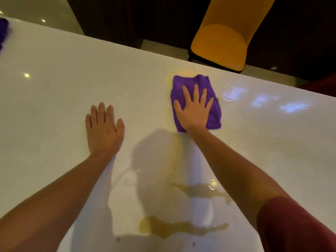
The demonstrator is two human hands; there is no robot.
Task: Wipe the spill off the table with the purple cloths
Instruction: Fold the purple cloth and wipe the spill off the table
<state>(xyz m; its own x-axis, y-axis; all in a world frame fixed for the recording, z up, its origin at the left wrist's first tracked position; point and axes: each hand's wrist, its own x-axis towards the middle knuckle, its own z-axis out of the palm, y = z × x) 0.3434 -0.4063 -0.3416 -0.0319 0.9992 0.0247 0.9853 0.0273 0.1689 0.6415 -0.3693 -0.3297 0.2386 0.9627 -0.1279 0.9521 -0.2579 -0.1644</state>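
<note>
A folded purple cloth (192, 84) lies on the glossy white table (54, 99) near its far edge. My right hand (193, 110) presses flat on the cloth, fingers spread. My left hand (103, 128) rests flat on the bare table to the left, holding nothing. A yellowish spill (174, 228) spreads in streaks near me, with a second streak (200, 190) above it and a thin trail (177, 146) running up to the cloth. Another purple cloth (3, 31) shows at the far left edge of the view.
A yellow chair (221, 39) stands beyond the table's far edge, at the upper right. Ceiling lights and a window reflect off the tabletop. A dark floor lies behind the table.
</note>
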